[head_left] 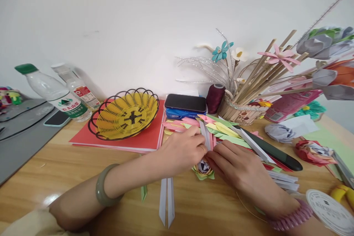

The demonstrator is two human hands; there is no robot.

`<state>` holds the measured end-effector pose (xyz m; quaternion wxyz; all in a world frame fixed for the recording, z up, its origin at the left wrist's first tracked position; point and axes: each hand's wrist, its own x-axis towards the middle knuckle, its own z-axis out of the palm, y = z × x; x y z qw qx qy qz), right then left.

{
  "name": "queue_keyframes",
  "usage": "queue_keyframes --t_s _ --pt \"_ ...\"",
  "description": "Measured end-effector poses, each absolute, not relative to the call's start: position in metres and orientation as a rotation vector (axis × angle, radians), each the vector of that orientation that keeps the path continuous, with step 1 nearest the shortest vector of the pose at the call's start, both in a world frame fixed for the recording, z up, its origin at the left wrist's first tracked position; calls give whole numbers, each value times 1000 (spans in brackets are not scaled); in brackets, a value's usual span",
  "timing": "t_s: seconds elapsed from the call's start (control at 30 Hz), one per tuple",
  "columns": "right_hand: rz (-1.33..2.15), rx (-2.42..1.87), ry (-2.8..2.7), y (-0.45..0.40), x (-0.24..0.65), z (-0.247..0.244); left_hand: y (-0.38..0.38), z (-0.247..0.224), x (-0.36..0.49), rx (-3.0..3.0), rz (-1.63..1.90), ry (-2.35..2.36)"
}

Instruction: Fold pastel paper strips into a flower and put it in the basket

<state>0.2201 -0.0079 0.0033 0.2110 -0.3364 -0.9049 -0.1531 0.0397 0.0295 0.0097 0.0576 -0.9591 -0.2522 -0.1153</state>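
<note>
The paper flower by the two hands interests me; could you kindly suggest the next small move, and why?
I would probably press the upper edge of the paper flower gently between the left hand and right hand, since their fingers come close together there, though they hide exactly what they grip.

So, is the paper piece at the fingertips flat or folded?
Folded: the paper piece shows layered points, green and yellow outermost; the left hand and right hand partly hide it.

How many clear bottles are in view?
2: the green-capped bottle on the left and the red-labelled bottle beside it, partly covered by it. Others could be hidden.
</note>
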Motion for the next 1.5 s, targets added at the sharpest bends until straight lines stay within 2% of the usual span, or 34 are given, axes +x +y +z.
queue_keyframes --t_s 0.3,0.7,0.87,0.97,1.07,1.17,1.4,1.5 --pt "-339 -935 -2541 -8 221 2 30 5 37 -2729 -380 -611" --pt "-303 -933 -2548 -4 218 4 31 3 38 -2773 -436 -571" --pt "-67 -986 -2385 -4 221 3 36 15 38 -3111 -522 -782" --pt "45 -1033 -2229 -5 222 6 37 27 37 -3479 -737 -1352" --pt "87 -1086 -2084 -8 222 11 36 33 36 -3881 -775 -1646" --pt "203 -1154 -1977 -12 221 16 34 32 39 -3966 -779 -1869" --pt "977 -1407 -1602 -12 216 27 34 24 43 -3857 -1323 -1763" --pt "1078 -1379 -1503 -11 214 30 34 23 42 -3858 -1446 -1769"
